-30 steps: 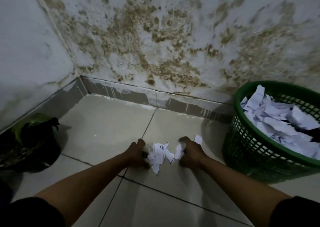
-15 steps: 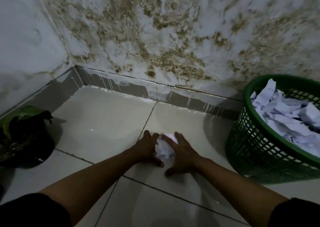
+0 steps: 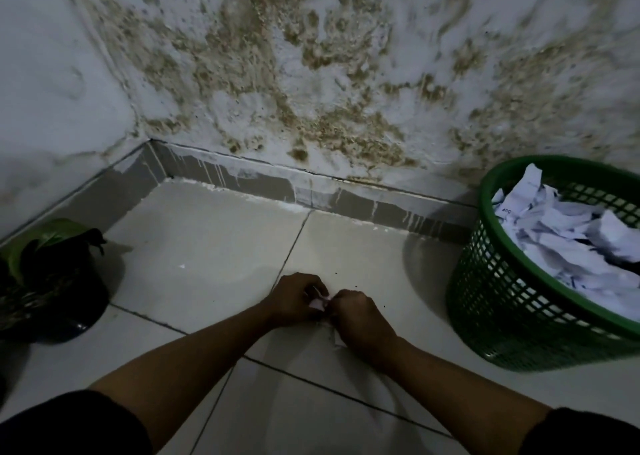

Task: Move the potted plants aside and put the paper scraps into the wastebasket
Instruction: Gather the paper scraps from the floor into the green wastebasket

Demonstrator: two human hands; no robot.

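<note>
My left hand [image 3: 294, 298] and my right hand [image 3: 358, 316] are pressed together low over the tiled floor, fingers curled round a small bunch of white paper scraps [image 3: 317, 302]. Only a sliver of the paper shows between them. To the right stands the green plastic wastebasket [image 3: 498, 302], partly filled with crumpled white paper [image 3: 571, 236]. A potted plant [image 3: 45, 281] in a black pot with green leaves sits at the far left by the side wall. One tiny white scrap [image 3: 181, 266] lies on the floor left of my hands.
Two stained walls meet in a corner [image 3: 150, 142] ahead, with a grey skirting [image 3: 311, 191] along the base. Pale floor tiles [image 3: 214, 246] stretch between the plant and the basket.
The loose scraps between my hands were swept together, then my fingers curled round them into a tight bunch. The view shifted slightly so the basket sits further right.
</note>
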